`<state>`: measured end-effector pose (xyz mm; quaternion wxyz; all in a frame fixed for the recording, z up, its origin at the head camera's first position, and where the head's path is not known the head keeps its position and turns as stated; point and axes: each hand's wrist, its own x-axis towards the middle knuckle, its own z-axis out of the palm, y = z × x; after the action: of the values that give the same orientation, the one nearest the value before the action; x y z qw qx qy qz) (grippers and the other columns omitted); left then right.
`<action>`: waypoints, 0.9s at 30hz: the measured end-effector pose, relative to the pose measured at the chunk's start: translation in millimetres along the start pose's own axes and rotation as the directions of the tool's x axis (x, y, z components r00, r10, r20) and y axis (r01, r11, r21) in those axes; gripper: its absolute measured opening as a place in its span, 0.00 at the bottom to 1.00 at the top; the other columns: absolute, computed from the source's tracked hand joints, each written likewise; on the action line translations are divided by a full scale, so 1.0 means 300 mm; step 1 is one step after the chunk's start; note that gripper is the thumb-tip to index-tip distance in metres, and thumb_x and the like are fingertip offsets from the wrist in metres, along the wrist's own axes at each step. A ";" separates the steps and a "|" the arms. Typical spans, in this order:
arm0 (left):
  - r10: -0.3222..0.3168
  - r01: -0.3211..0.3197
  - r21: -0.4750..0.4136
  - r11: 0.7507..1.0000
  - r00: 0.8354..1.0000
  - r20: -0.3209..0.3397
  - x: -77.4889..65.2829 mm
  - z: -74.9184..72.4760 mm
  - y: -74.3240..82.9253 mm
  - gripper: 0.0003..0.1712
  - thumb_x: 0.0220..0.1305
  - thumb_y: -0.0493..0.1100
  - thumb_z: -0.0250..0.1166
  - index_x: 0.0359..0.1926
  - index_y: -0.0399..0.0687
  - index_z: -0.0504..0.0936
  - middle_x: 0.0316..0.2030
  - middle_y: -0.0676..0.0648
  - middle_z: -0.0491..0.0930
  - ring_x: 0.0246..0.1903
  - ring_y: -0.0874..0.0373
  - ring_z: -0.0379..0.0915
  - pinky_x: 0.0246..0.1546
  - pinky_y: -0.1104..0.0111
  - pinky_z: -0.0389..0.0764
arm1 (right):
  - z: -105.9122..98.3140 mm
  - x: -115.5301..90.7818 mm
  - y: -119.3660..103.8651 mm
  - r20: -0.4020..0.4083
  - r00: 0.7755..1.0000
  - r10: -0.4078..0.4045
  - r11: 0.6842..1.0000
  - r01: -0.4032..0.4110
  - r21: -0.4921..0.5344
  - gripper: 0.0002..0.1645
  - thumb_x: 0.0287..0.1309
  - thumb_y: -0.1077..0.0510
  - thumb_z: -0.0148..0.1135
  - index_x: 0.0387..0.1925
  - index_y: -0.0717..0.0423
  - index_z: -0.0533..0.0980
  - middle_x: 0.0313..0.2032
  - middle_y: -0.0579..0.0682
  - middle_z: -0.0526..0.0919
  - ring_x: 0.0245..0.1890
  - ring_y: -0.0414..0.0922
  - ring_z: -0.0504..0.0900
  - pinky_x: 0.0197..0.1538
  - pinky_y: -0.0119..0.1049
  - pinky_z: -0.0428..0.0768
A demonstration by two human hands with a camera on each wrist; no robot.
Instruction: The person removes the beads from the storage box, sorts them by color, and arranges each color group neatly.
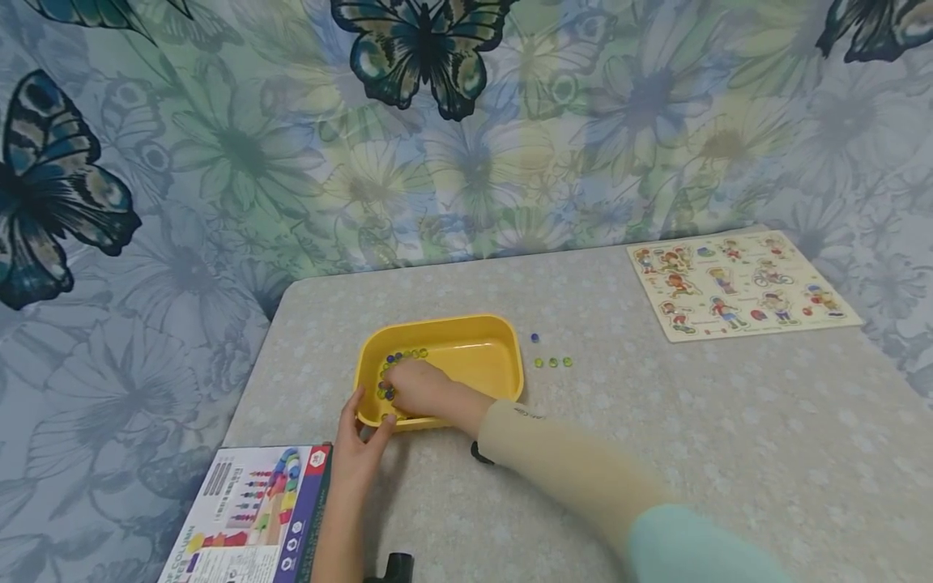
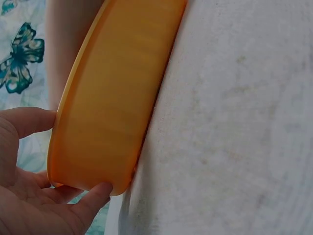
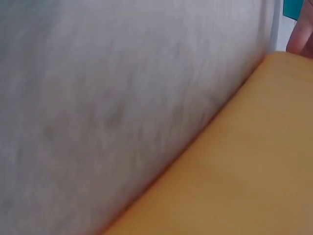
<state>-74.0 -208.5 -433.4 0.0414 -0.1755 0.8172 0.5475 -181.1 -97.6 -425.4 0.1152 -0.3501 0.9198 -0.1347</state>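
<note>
A yellow plastic tray [image 1: 466,325] stands on the table with several small glass beads [image 1: 415,353], yellow-green and dark blue, gathered at its left end. My left hand [image 1: 359,453] holds the tray's near left corner. In the left wrist view, the thumb and fingers of that hand [image 2: 34,200] spread around the tray's end wall [image 2: 102,107]. Reaching into the tray, my right hand [image 1: 421,389] is down among the beads; its fingertips are hidden, so what they hold does not show. Right of the tray, three yellow-green beads [image 1: 553,362] lie in a row below one blue bead [image 1: 534,338].
A printed box [image 1: 248,510] lies at the table's near left edge. At the far right is a flat picture board [image 1: 743,283] with small figures. Patterned butterfly fabric [image 1: 466,178] hangs behind the table. A black object [image 1: 398,567] shows at the bottom edge.
</note>
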 end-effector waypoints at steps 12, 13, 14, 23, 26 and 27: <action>0.018 -0.018 -0.007 1.000 1.000 0.005 -0.004 -0.007 -0.006 0.46 0.61 0.52 0.62 0.73 0.59 0.46 0.72 0.47 0.46 0.69 0.44 0.47 0.63 0.52 0.60 | 0.007 0.000 -0.031 0.050 0.999 0.016 1.000 -0.017 0.013 0.04 0.57 0.57 0.63 0.35 0.48 0.80 0.29 0.39 0.79 0.29 0.37 0.73 0.35 0.27 0.73; 0.015 -0.015 -0.007 1.000 1.000 0.004 -0.003 -0.007 -0.006 0.46 0.61 0.52 0.62 0.73 0.59 0.46 0.72 0.47 0.47 0.69 0.45 0.47 0.63 0.52 0.61 | 0.008 0.000 -0.031 0.053 0.998 0.020 1.000 -0.021 0.016 0.03 0.56 0.57 0.63 0.34 0.48 0.80 0.28 0.39 0.78 0.28 0.37 0.73 0.34 0.27 0.73; 0.012 -0.012 -0.007 1.000 1.000 0.003 -0.003 -0.007 -0.007 0.46 0.61 0.52 0.63 0.73 0.59 0.46 0.72 0.47 0.47 0.69 0.45 0.47 0.63 0.52 0.61 | 0.009 0.000 -0.032 0.054 0.998 0.022 1.000 -0.023 0.014 0.02 0.56 0.57 0.63 0.33 0.48 0.79 0.27 0.39 0.77 0.27 0.37 0.73 0.33 0.27 0.72; 0.006 -0.006 -0.007 1.000 1.000 0.016 0.001 -0.008 -0.011 0.48 0.59 0.57 0.63 0.73 0.62 0.46 0.72 0.49 0.46 0.69 0.46 0.45 0.63 0.52 0.60 | -0.003 -0.012 -0.020 0.063 0.998 0.025 0.999 -0.026 0.026 0.04 0.57 0.55 0.63 0.34 0.48 0.80 0.28 0.40 0.79 0.28 0.37 0.73 0.34 0.27 0.74; 0.028 -0.028 -0.015 0.999 1.000 0.012 -0.001 -0.007 -0.009 0.47 0.60 0.55 0.63 0.73 0.60 0.46 0.72 0.48 0.46 0.69 0.44 0.45 0.63 0.52 0.60 | -0.017 -0.029 0.003 0.045 0.999 -0.016 0.998 0.013 0.062 0.06 0.56 0.57 0.62 0.37 0.50 0.80 0.32 0.40 0.81 0.29 0.36 0.75 0.36 0.27 0.75; 0.038 -0.037 -0.017 0.999 0.999 0.008 -0.002 -0.006 -0.008 0.46 0.61 0.54 0.62 0.73 0.59 0.46 0.72 0.48 0.46 0.69 0.45 0.46 0.63 0.52 0.61 | -0.021 -0.036 0.012 0.035 0.999 -0.038 0.997 0.036 0.068 0.07 0.55 0.58 0.62 0.37 0.50 0.80 0.33 0.40 0.81 0.30 0.35 0.75 0.36 0.26 0.75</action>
<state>-72.3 -210.7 -434.7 0.0329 -0.1583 0.8156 0.5556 -177.5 -86.6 -419.3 0.1412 -0.3653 0.9058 -0.1614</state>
